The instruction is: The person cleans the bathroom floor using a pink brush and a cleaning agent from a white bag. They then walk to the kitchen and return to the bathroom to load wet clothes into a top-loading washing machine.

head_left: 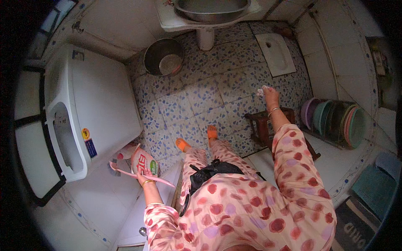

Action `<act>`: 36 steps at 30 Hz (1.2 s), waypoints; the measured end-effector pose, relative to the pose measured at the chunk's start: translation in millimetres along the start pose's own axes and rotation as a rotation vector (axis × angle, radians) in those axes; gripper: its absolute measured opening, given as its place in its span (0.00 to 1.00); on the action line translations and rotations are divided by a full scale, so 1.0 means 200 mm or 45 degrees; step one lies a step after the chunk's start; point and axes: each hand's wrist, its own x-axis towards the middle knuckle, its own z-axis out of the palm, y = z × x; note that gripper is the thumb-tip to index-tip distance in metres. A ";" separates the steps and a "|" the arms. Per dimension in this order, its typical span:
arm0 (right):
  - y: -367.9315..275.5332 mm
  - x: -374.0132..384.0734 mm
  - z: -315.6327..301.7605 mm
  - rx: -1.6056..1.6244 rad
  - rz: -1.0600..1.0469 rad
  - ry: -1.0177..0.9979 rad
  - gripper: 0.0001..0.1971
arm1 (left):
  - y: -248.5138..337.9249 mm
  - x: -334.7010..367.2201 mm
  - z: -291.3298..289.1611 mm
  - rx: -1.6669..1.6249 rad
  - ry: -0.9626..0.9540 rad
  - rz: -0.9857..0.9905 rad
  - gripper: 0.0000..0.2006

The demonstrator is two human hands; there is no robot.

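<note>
My left hand [145, 177] is closed around the pink handle of a long-handled brush [161, 180], whose head points left. Just beyond its fingers stands a pink and white plastic bag [142, 160] with a green patch, which looks like washing powder. Whether those fingers also touch the bag, I cannot tell. Stretched forward on the right, my right hand [272, 98] is closed on a small white clump [261, 91]. The clump is too small to tell whether it is powder or crumpled tissue. Below this hand is the tiled floor [226, 90].
A white washing machine [100, 100] takes up the left side. Ahead are a metal bucket [157, 62] and a pedestal sink [206, 39] holding a metal basin [213, 16]. A squat toilet [274, 54] lies far right. Near my right arm are a dark wooden stool [261, 131] and racked plastic basins [321, 116].
</note>
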 end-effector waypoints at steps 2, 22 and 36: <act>-0.22 -0.14 -0.03 -0.148 0.107 -0.046 0.19 | 0.01 -0.06 0.04 -0.020 0.025 0.034 0.10; -0.18 0.20 -0.04 -0.608 -0.331 0.098 0.18 | -0.10 0.26 0.54 0.066 -0.293 -0.186 0.13; -0.37 0.21 -0.06 0.040 0.036 0.272 0.15 | 0.08 0.26 0.88 0.179 -0.314 -0.264 0.14</act>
